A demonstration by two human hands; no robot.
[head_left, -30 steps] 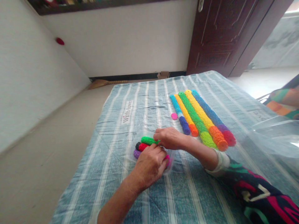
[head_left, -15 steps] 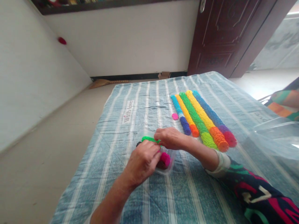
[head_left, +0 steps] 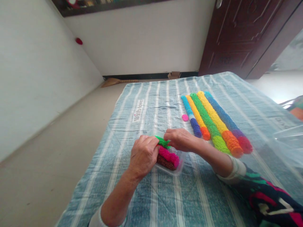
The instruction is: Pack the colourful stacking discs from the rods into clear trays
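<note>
Both my hands meet over a clear plastic container [head_left: 178, 166] on the striped blue cloth [head_left: 151, 195]. My left hand [head_left: 143, 154] is closed round one end of a green stack of toothed discs [head_left: 163, 142]. My right hand [head_left: 180, 139] pinches the other end of that green stack. Inside the container lie a pink stack [head_left: 168, 155] and a dark red stack [head_left: 164, 163]. Beyond my right hand, long rows of coloured discs [head_left: 214, 123] lie side by side: blue, orange, green, yellow and blue-purple.
A single pink disc [head_left: 185, 117] lies left of the rows. Crumpled clear plastic sheet [head_left: 284, 142] covers the cloth at the right. A dark wooden door [head_left: 241, 34] stands behind, with a broom [head_left: 118, 82] on the floor by the wall.
My left hand has risen from the container's stacks to the green stack, which both hands now grip. The pink and dark red stacks now show. The camera has shifted left.
</note>
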